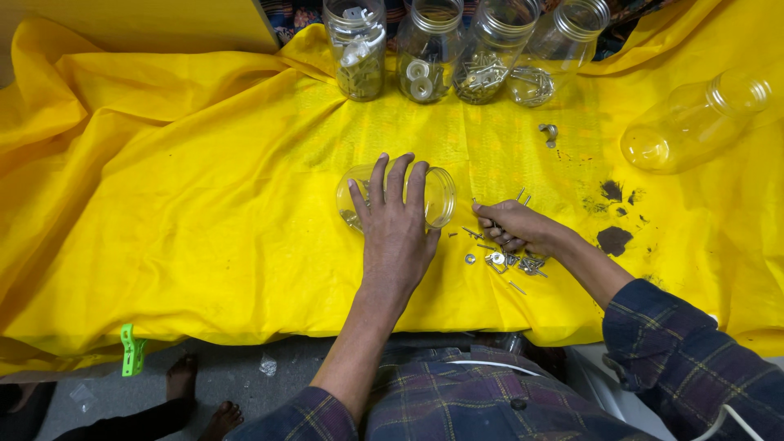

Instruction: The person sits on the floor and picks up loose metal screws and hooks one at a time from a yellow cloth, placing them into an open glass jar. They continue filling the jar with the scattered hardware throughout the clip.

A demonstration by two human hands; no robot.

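Observation:
My left hand (396,224) lies over a clear glass jar (437,194) that rests on its side on the yellow cloth (204,188), fingers spread across its body and its mouth facing right. Just right of the jar's mouth, my right hand (514,227) is curled with its fingers pinched on small metal screws. A little pile of loose screws and washers (510,261) is scattered under and in front of that hand.
Several upright clear jars (425,57) holding metal hardware stand at the back edge. An empty jar (694,122) lies on its side at the right. A small metal bracket (549,131) and dark stains (612,237) mark the cloth. A green clip (131,349) grips the front edge.

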